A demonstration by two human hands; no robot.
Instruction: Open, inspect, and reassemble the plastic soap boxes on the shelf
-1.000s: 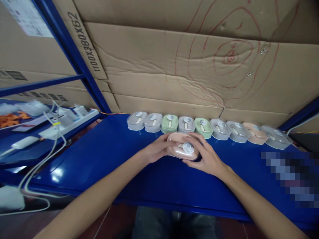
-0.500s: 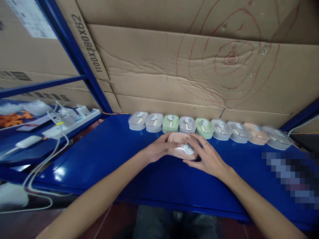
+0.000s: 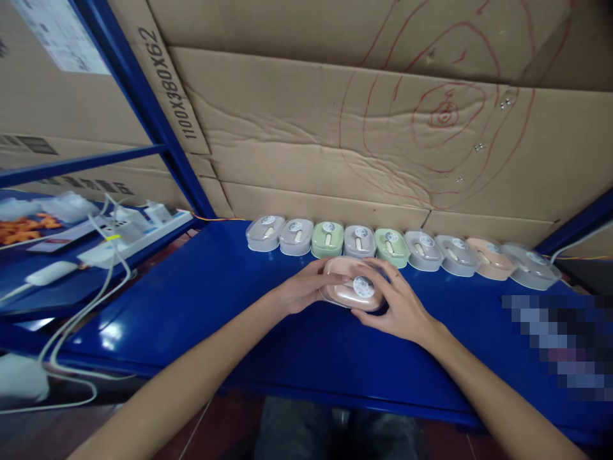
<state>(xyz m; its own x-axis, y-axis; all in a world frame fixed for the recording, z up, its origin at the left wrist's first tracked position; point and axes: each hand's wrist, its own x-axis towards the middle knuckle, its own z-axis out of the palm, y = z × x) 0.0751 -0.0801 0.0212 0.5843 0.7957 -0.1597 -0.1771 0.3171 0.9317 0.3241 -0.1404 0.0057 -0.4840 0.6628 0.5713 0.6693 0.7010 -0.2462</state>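
Both hands are gripping one pink lidded box (image 3: 352, 292) w/ a round white sticker on top, sitting low over the blue shelf (image 3: 215, 300) near its middle. Left hand (image 3: 301, 289) is wrapping the box's left end, fingers curled on the lid; right hand (image 3: 400, 305) is cupping the right end, fingertips on the top edge. Just behind, a row of similar boxes (image 3: 402, 250) (grey, green, pink) is lining the cardboard wall (image 3: 297, 140). Power strip & cables (image 3: 119, 233) are lying far left.
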